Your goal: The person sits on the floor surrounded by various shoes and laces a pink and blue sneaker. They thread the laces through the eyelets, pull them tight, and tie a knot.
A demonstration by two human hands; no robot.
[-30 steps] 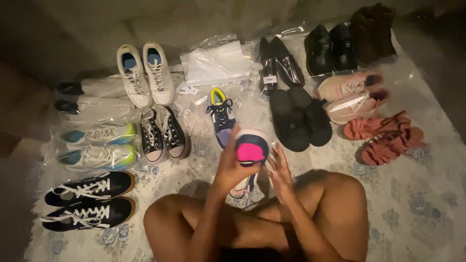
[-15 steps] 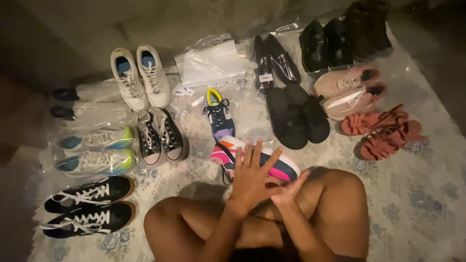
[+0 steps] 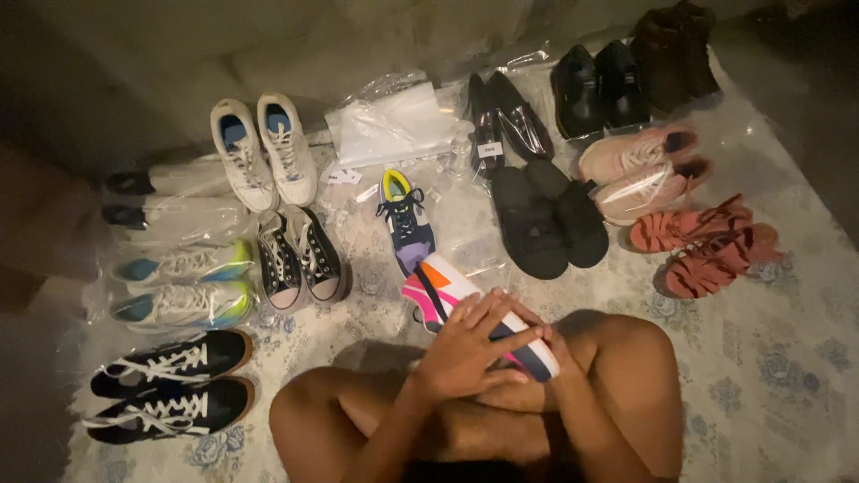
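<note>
- The person sits cross-legged on a patterned rug [image 3: 761, 376], with bare knees at the bottom of the view.
- The left hand [image 3: 465, 349] lies on top of a colourful sneaker [image 3: 465, 309]; its fingers are spread and lie flat across the sole side.
- The right hand [image 3: 528, 380] holds the same sneaker from below, at about 3 o'clock of the left hand; its fingers curl around the shoe edge, but how tight I cannot tell, because they are mostly hidden.
- The sneaker is white, pink, orange and dark blue. It is lifted just above the knees, tilted, its free end pointing to 10 o'clock.
- At 12 o'clock of the hands, on the rug, lies the matching single sneaker [image 3: 404, 219] with a yellow collar.
- At 10 o'clock stand black low canvas shoes [image 3: 300, 255], and further to 9 o'clock pale running shoes [image 3: 179, 286] in clear bags.
- At 8 o'clock are black sneakers with white laces [image 3: 165, 385].
- At 1 o'clock lie black slippers [image 3: 546, 219]; at 2 o'clock are reddish sandals [image 3: 702, 246] and pink sneakers [image 3: 640, 170].
- Far away, at 11 o'clock, are white sneakers [image 3: 264, 148]; at 12 o'clock clear plastic bags [image 3: 394, 121]; at 1 o'clock several pairs of dark shoes [image 3: 599, 85].
</note>
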